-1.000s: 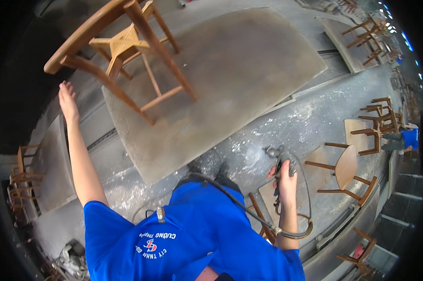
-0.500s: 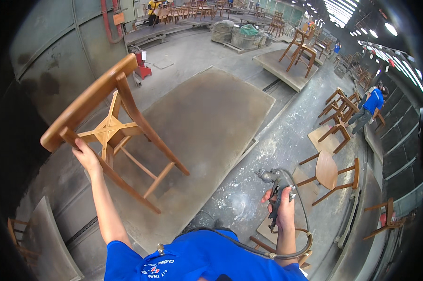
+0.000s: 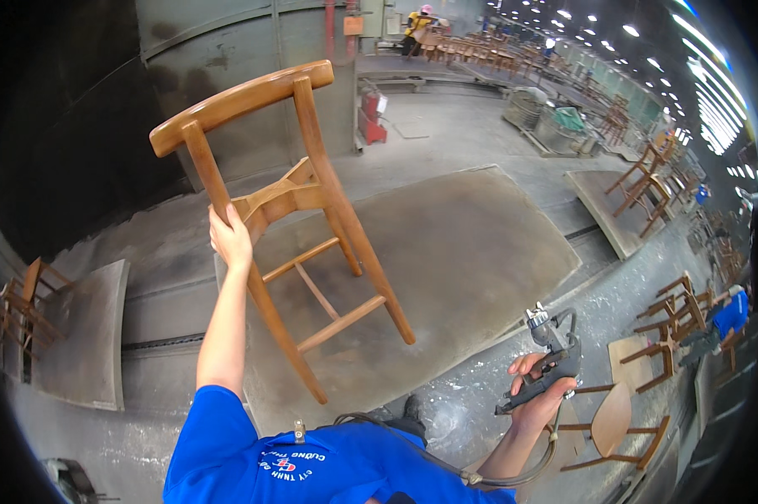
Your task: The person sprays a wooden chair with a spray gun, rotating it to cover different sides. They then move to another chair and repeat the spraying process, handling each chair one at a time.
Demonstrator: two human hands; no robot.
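A chair (image 3: 291,210) frame is being held aloft by the left hand (image 3: 230,239), which is closed round the seat rail; the legs are hanging clear above the floor mat (image 3: 471,244). A spray gun (image 3: 551,357) is being gripped in the right hand (image 3: 537,391), lowered and well apart from the chair. The handling step appears to be in progress. Raising and aiming the gun is judged to be required next.
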